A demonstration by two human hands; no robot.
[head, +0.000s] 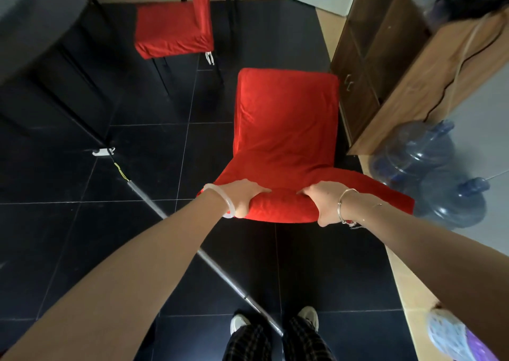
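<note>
Both arms reach forward and down, nearly straight, and converge toward the middle. The left forearm comes in from the lower left, bare, with a white bangle at the wrist. The right forearm comes in from the lower right, with thin silver bracelets at its wrist. The left hand and right hand sit knuckles up and near each other. Each curls its fingers over the top edge of the red chair back, with the thumb on the near side.

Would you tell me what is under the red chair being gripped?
Dark floor tiles show around the red chair; the floor directly beneath and its legs are hidden by the covered seat.
</note>
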